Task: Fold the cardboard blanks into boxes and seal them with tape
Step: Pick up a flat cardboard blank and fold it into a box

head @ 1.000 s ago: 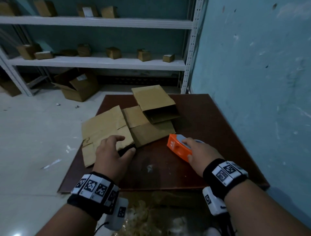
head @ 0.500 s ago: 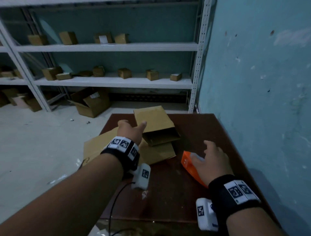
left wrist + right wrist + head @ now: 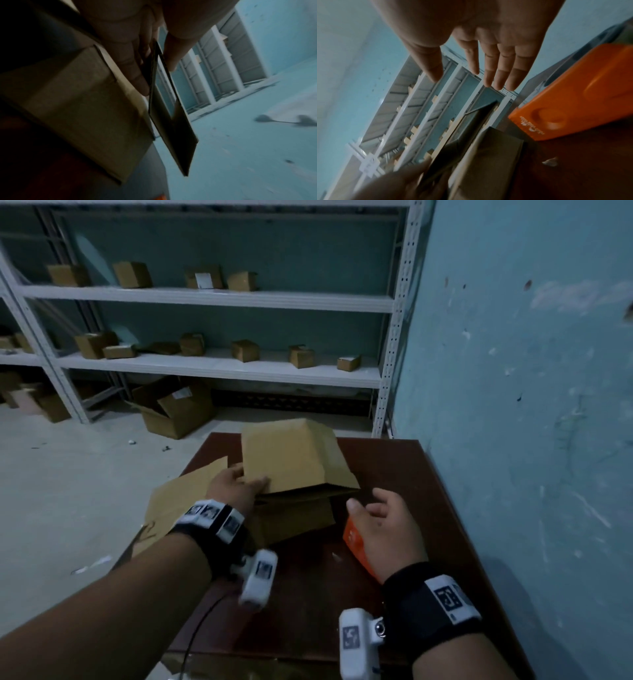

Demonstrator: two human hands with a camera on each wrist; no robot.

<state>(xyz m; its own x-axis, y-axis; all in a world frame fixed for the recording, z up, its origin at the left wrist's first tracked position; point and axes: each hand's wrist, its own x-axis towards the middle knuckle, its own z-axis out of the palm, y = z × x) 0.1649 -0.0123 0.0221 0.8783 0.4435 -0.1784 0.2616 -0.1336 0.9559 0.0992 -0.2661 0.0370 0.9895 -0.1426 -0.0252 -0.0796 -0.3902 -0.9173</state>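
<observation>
Cardboard blank (image 3: 291, 457), pinched at its near-left corner by my left hand (image 3: 236, 487) and lifted above the stack on the bench (image 3: 428, 508), may slip or crease, since my right hand (image 3: 380, 525) hovers open beside it over the orange tape dispenser (image 3: 356, 542).

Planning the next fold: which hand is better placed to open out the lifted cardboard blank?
Probably right. The left hand already pinches the blank at its edge, while the right hand hovers open beside it, off the orange tape dispenser.
</observation>
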